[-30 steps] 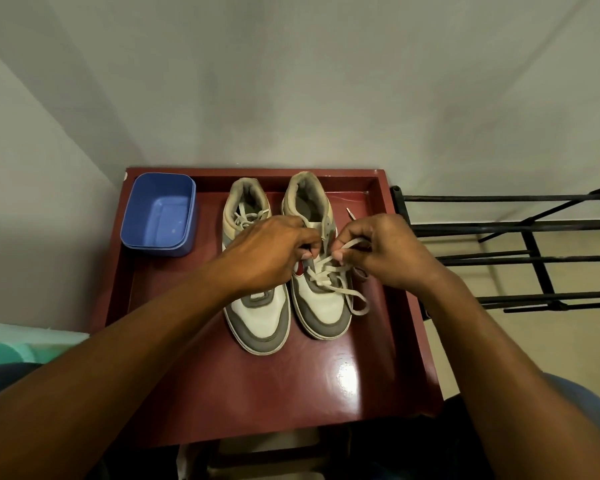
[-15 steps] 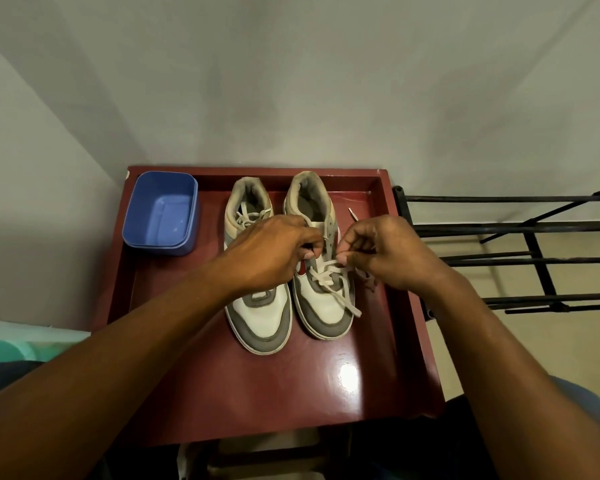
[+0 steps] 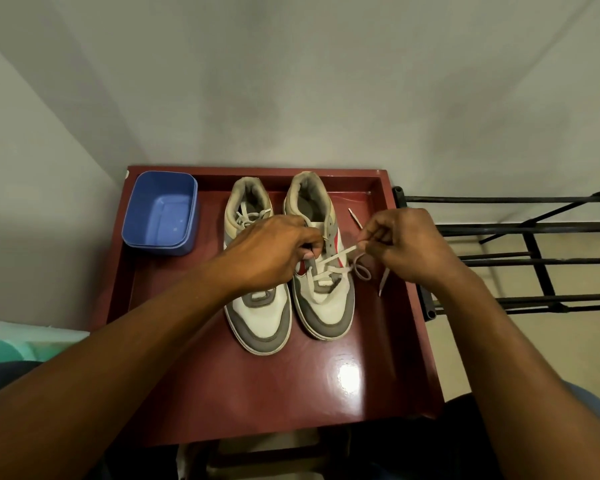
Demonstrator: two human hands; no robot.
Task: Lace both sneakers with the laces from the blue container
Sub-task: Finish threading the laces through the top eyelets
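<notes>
Head view is looking down into a corner of plain grey walls, where a glossy dark-red tray table point(image 3: 222, 393) is standing with a black metal rack point(image 3: 534, 261) just to its right. A pale green object point(image 3: 14, 344) is being cut off by the left edge.

Two grey-and-white sneakers are sitting side by side on the table, toes toward the person. A blue container point(image 3: 160, 216) is sitting in the far left corner.

The left hand point(image 3: 267, 254) is covering the middle of the left sneaker point(image 3: 260, 317). Its curled fingers are gripping the eyelet edge of the right sneaker point(image 3: 329, 306), and its fingertips are hiding the exact contact.

The right hand point(image 3: 406, 244) is hovering just right of that shoe, pinching the lace point(image 3: 340, 253) between thumb and fingers. The lace is stretching taut from the eyelets up to the pinch. A slack loop and one tip are hanging below the hand, and the other tip is poking out behind it.
</notes>
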